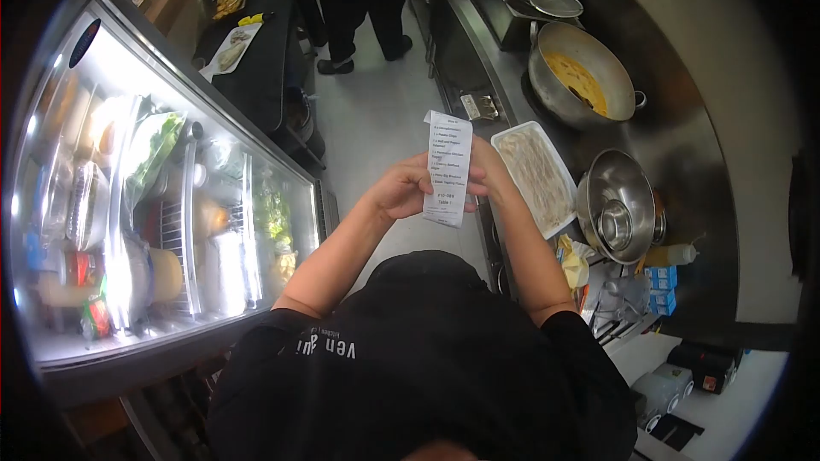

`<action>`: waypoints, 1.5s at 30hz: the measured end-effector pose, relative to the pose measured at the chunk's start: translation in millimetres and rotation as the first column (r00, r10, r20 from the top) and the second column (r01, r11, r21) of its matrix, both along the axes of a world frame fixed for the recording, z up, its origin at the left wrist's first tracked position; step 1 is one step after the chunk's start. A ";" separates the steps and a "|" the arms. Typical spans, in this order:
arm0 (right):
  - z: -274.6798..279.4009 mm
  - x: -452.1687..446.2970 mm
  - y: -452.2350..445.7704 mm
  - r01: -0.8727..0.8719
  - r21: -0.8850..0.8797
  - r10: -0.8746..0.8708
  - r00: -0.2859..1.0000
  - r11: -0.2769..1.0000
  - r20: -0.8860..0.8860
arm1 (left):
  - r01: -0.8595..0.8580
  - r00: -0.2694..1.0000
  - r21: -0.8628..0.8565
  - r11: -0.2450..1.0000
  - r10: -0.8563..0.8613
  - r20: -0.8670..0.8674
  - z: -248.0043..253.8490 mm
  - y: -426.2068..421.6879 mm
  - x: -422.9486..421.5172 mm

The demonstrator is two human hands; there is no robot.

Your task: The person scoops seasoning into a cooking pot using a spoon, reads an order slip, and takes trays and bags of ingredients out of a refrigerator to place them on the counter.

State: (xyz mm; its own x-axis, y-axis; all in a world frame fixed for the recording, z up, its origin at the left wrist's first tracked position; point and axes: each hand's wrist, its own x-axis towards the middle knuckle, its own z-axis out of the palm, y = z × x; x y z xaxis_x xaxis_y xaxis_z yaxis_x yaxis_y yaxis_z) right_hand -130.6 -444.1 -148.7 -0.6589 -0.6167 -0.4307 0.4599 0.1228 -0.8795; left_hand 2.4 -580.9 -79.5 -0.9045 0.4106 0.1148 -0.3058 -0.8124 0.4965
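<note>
A long white paper slip [450,172] with printed lines of text is held upright in front of the chest. My left hand [400,189] grips its left edge, with fingers passing behind the paper. On the other side, my right hand [480,172] is partly hidden behind the slip, its fingertips showing at the right edge. Just right of my right hand, a white tray [559,141] of pale food strips lies on the steel counter.
A lit glass-door fridge [190,188] stands at left. At right are a large pan [617,53] with yellow food, steel bowls [630,172] and blue boxes [660,290]. Another person [363,0] in dark clothing stands in the aisle ahead, beside a dark counter [256,77].
</note>
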 end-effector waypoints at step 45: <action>-30.4 575.5 594.2 0.716 0.683 -0.613 0.606 0.143 -0.507 | 0.842 0.509 0.148 0.518 -0.855 0.101 -31.2 515.4 222.5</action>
